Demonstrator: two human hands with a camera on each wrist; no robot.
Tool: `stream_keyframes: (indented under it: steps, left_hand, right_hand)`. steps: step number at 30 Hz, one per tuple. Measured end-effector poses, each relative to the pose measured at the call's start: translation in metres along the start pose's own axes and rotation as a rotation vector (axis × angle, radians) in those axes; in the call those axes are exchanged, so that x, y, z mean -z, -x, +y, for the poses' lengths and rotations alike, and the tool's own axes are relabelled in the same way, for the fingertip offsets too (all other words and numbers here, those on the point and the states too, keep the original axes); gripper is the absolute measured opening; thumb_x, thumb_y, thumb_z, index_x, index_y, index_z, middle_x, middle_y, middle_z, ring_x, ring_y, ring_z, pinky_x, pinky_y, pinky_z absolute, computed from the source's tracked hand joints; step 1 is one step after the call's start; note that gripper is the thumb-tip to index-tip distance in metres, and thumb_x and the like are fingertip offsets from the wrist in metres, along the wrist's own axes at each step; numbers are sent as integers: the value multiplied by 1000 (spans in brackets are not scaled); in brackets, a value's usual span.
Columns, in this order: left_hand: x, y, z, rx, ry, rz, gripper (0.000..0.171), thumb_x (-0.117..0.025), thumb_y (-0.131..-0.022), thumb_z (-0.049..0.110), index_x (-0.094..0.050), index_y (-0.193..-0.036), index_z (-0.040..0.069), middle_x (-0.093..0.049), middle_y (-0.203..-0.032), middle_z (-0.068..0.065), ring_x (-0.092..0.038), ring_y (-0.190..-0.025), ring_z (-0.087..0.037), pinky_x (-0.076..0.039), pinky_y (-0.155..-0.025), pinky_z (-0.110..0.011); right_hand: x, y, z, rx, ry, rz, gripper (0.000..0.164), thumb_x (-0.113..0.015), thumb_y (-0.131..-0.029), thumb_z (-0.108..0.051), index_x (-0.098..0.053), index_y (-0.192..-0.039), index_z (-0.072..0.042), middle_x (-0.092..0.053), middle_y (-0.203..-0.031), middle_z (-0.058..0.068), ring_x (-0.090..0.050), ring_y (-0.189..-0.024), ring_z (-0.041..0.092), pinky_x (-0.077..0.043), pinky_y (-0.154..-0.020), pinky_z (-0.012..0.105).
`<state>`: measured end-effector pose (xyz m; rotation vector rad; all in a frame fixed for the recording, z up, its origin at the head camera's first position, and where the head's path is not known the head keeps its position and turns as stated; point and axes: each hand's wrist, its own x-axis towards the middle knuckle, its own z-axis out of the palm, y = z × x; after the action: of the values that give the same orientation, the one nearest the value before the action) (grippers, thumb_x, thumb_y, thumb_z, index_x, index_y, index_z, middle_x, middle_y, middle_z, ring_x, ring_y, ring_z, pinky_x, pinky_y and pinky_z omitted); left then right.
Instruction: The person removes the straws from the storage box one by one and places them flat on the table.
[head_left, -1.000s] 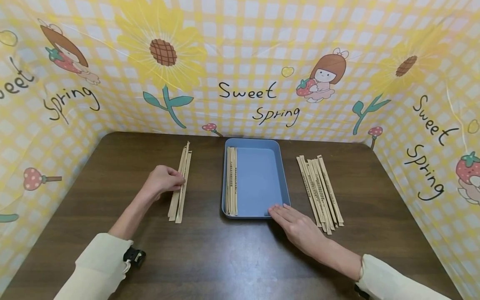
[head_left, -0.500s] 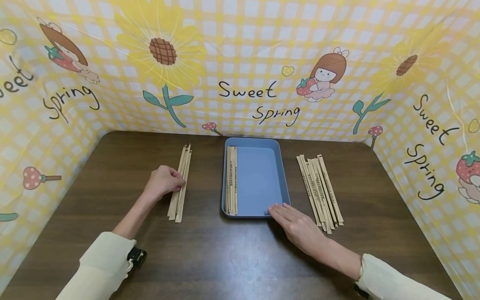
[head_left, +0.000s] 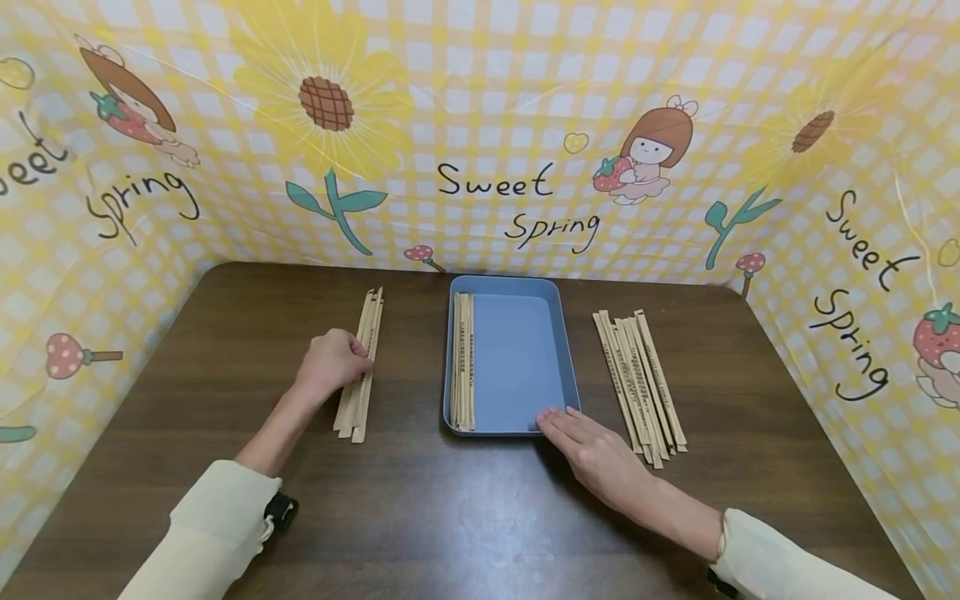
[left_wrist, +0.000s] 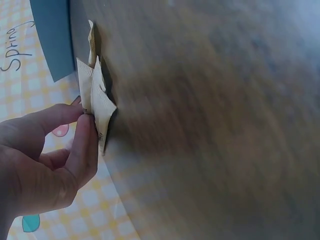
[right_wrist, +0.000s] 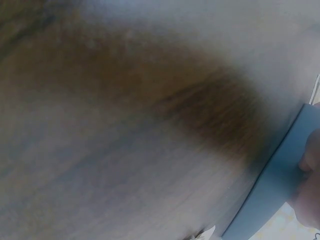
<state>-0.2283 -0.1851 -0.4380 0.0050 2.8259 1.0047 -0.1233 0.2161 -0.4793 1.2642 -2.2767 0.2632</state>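
Observation:
In the head view my left hand [head_left: 333, 365] is over the left bunch of brown paper-wrapped straws [head_left: 358, 408]. The left wrist view shows its thumb and fingers pinching a paper-wrapped straw [left_wrist: 87, 90], with other wrapper ends close beside it. My right hand [head_left: 592, 450] is at the near right corner of a shallow blue tray [head_left: 517, 358]. Its fingers reach over the rim, and in the right wrist view part of the hand lies against the tray's outer wall [right_wrist: 272, 187]. Several wrapped straws [head_left: 462, 362] lie side by side along the tray's left wall.
Another bunch of wrapped straws [head_left: 637, 383] lies slightly fanned to the right of the tray. Everything stands on a dark wooden table [head_left: 420, 517]. A yellow checked cloth [head_left: 480, 108] rises behind it and along both sides.
The left hand and forearm have shifted slightly, and the straws under that hand have drawn a little closer together and more even at their ends. The right hand and the tray have stayed put.

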Motion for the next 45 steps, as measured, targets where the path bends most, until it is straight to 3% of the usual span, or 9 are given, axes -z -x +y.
stream_keyframes:
  steps: [10,15,19,22,26,34,39,45]
  left_hand:
    - [2,1,5,-12,-13,20,16,-71,-84,15,-71,-72,5,-62,-62,2,-55,-58,-16,-44,-48,-27]
    - [4,1,17,-33,41,19,23,-67,-88,19,-70,-73,3,-61,-62,1,-54,-57,-14,-43,-50,-27]
    - [4,0,33,-8,214,-60,27,-64,-94,19,-74,-96,-6,-73,-84,-12,-69,-72,-16,-58,-66,-27]
    - [1,-1,47,37,387,-154,32,-61,-98,14,-68,-115,-12,-71,-102,-22,-72,-82,-17,-60,-80,-31]
    - [-5,0,65,61,520,-241,33,-58,-99,9,-63,-121,-15,-70,-106,-24,-72,-84,-16,-58,-85,-31]
    - [-20,0,92,83,674,-325,35,-53,-102,8,-58,-126,-17,-65,-114,-28,-70,-96,-24,-56,-89,-31]
    - [-26,1,102,93,683,-336,35,-52,-102,9,-58,-124,-17,-66,-111,-26,-68,-101,-30,-56,-89,-30]
    - [-36,3,112,73,623,-332,36,-48,-103,10,-57,-127,-16,-61,-121,-26,-63,-109,-33,-56,-91,-30]
  right_hand:
    - [-1,0,0,4,4,9,48,-21,-107,-6,-65,-123,8,-68,-119,20,-66,-109,31,-54,-95,45]
    - [0,0,0,2,1,6,48,-22,-106,-5,-64,-124,8,-68,-119,20,-66,-109,31,-54,-95,45]
    - [0,0,1,1,-5,5,47,-23,-105,-4,-64,-124,8,-68,-119,20,-66,-110,31,-53,-95,45]
    - [0,-1,0,0,-7,1,46,-24,-104,-4,-64,-124,8,-68,-119,20,-66,-110,31,-53,-95,45]
    - [0,-1,0,0,-5,1,46,-24,-103,-3,-64,-124,8,-68,-119,19,-66,-110,31,-53,-95,45]
    - [0,-1,0,-2,-10,6,47,-23,-105,-4,-64,-124,8,-68,-119,20,-66,-109,31,-53,-95,46]
    - [0,-1,0,0,-12,-2,48,-22,-106,-5,-64,-124,8,-68,-119,20,-66,-110,31,-53,-95,46]
    - [0,-1,0,0,-10,-6,49,-21,-106,-7,-64,-124,8,-68,-118,20,-66,-109,31,-53,-95,45]
